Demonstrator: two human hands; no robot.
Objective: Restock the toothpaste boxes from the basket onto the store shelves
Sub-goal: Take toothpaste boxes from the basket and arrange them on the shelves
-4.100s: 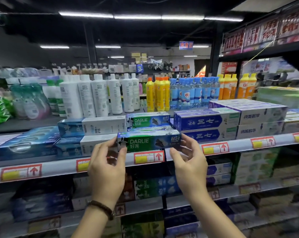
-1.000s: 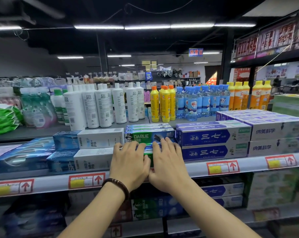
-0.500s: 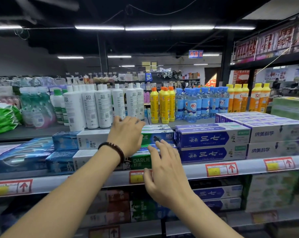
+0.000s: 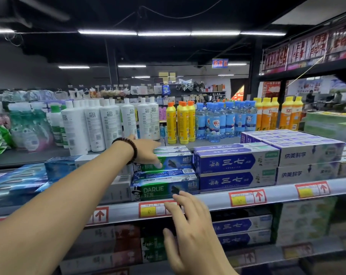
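Up there, the left hand (image 4: 146,153), a bead bracelet (image 4: 130,148) at its wrist, lay with straight fingers on the upper Darlie toothpaste box (image 4: 178,161), stacked directly on the lower Darlie toothpaste box (image 4: 158,190). Just below that lower box, the right hand (image 4: 192,225) hung wide open, holding nothing. Right of it sat blue toothpaste boxes (image 4: 235,161).
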